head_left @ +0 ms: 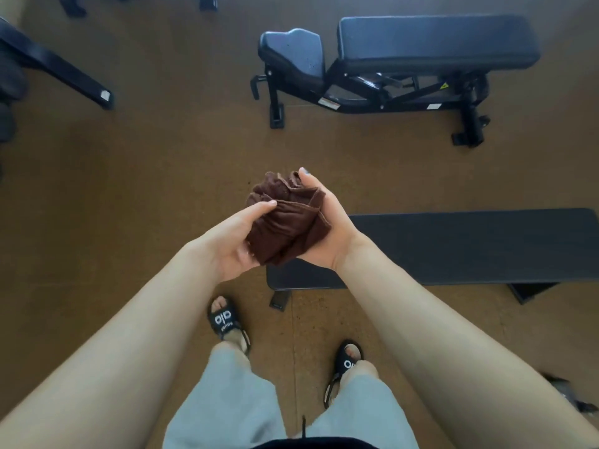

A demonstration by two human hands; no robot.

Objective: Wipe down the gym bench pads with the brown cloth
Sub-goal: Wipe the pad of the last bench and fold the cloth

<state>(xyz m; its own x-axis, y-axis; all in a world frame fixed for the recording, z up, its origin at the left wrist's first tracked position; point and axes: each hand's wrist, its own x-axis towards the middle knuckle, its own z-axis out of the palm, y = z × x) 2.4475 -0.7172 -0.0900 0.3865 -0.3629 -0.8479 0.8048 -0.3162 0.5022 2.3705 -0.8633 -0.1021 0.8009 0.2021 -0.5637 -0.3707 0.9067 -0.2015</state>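
Cloth: brown cloth (286,218) bunched between both hands, likely gathered into a wiping pad.
Hands: left hand (232,238) and right hand (327,225) both grip it.
Bench: flat bench pad (470,244) just below, apparently untouched.

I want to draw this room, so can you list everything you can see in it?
brown cloth: one, dark brown, bunched between both hands
flat bench: one, black, right, near the feet
adjustable bench: one, black pads and frame, top right
bench leg: one, black, top left
floor: brown
slides: two, black with white letters, on the feet
shorts: grey, bottom
left hand: holds the cloth
right hand: holds the cloth
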